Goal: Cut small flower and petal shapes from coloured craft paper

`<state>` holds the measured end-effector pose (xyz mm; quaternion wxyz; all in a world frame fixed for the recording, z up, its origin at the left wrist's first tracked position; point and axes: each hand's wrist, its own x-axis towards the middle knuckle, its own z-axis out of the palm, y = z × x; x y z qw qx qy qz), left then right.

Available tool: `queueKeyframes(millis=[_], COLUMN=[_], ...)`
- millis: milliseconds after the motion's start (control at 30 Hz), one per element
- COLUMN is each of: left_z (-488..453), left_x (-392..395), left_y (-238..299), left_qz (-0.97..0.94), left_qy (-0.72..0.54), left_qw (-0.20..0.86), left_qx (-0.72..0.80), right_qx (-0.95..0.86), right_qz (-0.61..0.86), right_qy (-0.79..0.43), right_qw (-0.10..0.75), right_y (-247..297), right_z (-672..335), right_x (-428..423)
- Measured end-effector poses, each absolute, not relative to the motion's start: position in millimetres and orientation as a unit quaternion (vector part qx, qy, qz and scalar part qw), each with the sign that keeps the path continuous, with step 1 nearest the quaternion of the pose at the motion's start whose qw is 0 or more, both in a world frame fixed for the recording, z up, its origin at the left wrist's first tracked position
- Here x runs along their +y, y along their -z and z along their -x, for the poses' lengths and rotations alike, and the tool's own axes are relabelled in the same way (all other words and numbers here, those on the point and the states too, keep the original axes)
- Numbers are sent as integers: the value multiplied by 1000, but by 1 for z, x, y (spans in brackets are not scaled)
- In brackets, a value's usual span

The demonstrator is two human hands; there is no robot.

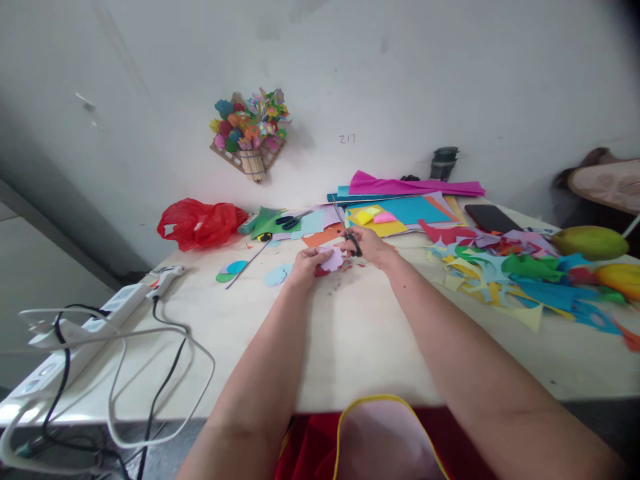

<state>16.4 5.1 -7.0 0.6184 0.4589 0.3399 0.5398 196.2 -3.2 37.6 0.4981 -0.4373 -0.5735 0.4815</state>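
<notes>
Pinched in my left hand (307, 266) is a lilac piece of paper (331, 259) with a scalloped edge. My right hand (371, 245) has its fingers round the dark handles of a pair of scissors (355, 244), whose blades point up and away from me. The scissors are close to the lilac paper; whether they touch it I cannot tell. A bit of red paper (322, 272) shows below the left fingers, and small scraps lie under both hands. Light blue scalloped paper pieces (276, 275) rest on the table just left of my left hand.
Cables and a power strip (107, 310) occupy the table's left. Behind are a red plastic bag (200, 223), another pair of scissors (293, 221) and coloured sheets (420, 209). Paper offcuts (500, 273) and a phone (493, 218) lie right. A paper flower bouquet (253, 133) hangs on the wall.
</notes>
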Motion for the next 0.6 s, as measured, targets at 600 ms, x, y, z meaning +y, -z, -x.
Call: queueKeyframes(millis=[600], left_z=[-16], left_x=[7], left_y=[0], left_qz=[-378], left_qy=[-620], left_qw=[609], left_qx=[318], right_qx=[-722], right_qz=[433], right_qy=[-448], right_qw=[300], right_y=[-32], right_z=[-201], right_x=[-7])
